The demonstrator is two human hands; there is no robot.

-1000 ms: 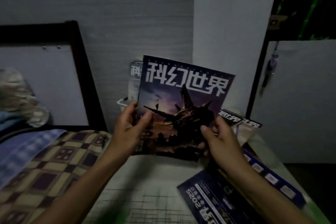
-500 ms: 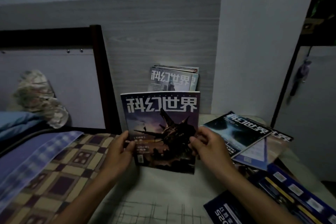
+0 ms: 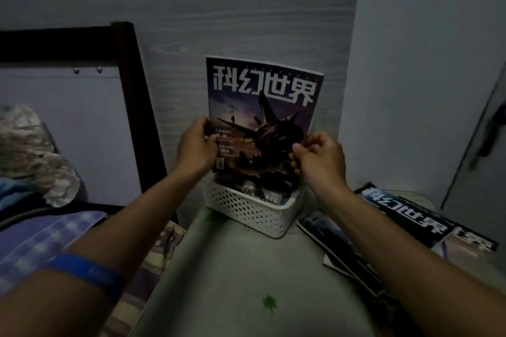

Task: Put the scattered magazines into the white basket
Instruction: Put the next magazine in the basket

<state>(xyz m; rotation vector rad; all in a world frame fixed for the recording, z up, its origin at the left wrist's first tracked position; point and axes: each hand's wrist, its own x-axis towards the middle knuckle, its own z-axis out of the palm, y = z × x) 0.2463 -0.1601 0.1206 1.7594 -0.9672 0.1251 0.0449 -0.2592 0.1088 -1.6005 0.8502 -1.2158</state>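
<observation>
Status: magazine [image 3: 262, 120] with the dark spacecraft cover is held upright over the white basket [image 3: 252, 208], bottom edge down inside the rim. Left hand [image 3: 195, 148] is pinching the left edge, right hand [image 3: 317, 157] is curled closed on the lower right edge. Not released yet.

Basket sits at the far end of the table [image 3: 232, 282], against the wood-grain wall panel [image 3: 246, 16]. At least one other magazine is already in it, exact count hidden behind the held one.

Left to do: loose magazines [image 3: 405, 221] lie overlapping on the table right of the basket, at least three by the look. My read is roughly halfway; this one just needs letting go, then the right-hand stack.
</observation>
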